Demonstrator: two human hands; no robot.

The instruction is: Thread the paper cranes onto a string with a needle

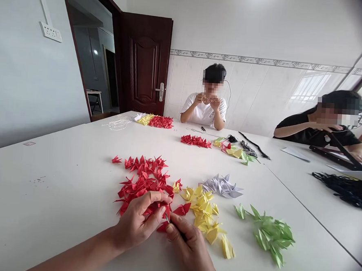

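My left hand (142,221) is closed, pinching a red origami crane (168,209) between thumb and fingers; much of the crane is hidden. In my right hand (187,238) is a thin metal-tipped tool (167,219) with a dark handle. Its tip meets the held crane, and its exact kind is hard to make out. Under and beyond my left hand lies a heap of red paper cranes (141,182). Yellow paper cranes (204,208) are spread just past my right hand. White ones (222,186) and green ones (273,233) sit farther to the right.
Across the white table (58,177), a person in white (203,110) holds something thin. Another in black (307,127) leans over papers near a dark angled bar (342,149). More cranes (195,141), black cords (346,190) and white strings (117,122) lie about.
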